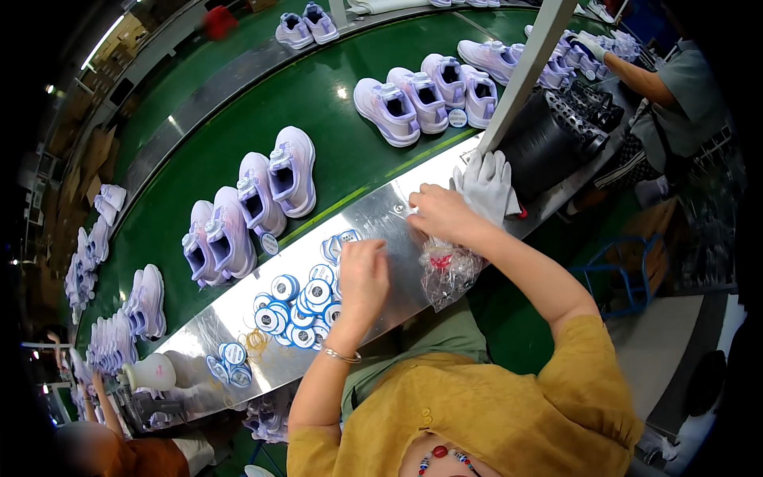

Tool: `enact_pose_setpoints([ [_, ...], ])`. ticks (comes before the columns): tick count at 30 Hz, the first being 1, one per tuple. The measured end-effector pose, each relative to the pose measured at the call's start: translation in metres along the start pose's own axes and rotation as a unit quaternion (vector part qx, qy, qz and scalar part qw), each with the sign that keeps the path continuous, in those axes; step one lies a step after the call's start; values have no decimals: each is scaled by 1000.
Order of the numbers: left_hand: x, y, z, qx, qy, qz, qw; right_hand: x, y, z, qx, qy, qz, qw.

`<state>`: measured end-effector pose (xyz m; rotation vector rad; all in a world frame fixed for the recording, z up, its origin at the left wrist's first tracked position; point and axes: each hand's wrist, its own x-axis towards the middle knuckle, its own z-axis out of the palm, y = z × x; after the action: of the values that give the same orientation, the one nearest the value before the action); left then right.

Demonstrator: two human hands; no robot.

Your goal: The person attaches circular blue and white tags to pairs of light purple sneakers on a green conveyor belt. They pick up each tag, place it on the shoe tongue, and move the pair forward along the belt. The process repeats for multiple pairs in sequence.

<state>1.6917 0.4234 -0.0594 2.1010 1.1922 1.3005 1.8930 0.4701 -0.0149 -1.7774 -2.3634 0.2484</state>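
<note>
My left hand (363,276) is closed, fingertips turned down beside a pile of round blue-and-white tags (300,312) on the metal ledge. Whatever it pinches, if anything, is hidden behind the hand. My right hand (442,213) is also curled, its fingers bent down over the ledge, and what they hold cannot be made out. Just below that wrist lies a crumpled clear plastic bag (447,278) with something red showing in it. White work gloves (485,187) rest right beside the right hand. A few tags (345,238) lie by the left fingertips.
Pale lilac sneakers (292,171) stand in groups on the green conveyor belt (334,119) beyond the metal ledge (373,211). A black crate (548,139) and a grey post (528,71) are at right. Rubber bands (254,342) lie left of the tags. Co-workers sit at both sides.
</note>
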Motion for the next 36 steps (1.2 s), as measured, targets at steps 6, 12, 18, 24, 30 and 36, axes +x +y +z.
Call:
enact_pose_setpoints([
  [6, -12, 23, 31, 10, -42, -12, 999, 12, 20, 37, 3, -6, 5, 1000],
  [12, -16, 20, 43, 32, -27, -4, 999, 6, 23, 13, 112, 103, -36, 988],
  [18, -15, 23, 55, 39, -37, -5, 999, 32, -1, 31, -38, 17, -95, 995],
  [24, -14, 42, 65, 34, -54, 50, 997, 47, 20, 38, 20, 0, -36, 999],
  [30, -21, 48, 78, 128, -129, 94, 979, 30, 43, 8, 535, -8, 91, 840],
  [36, -27, 38, 96, 141, -114, 90, 979, 18, 28, -3, 553, 21, 35, 832],
])
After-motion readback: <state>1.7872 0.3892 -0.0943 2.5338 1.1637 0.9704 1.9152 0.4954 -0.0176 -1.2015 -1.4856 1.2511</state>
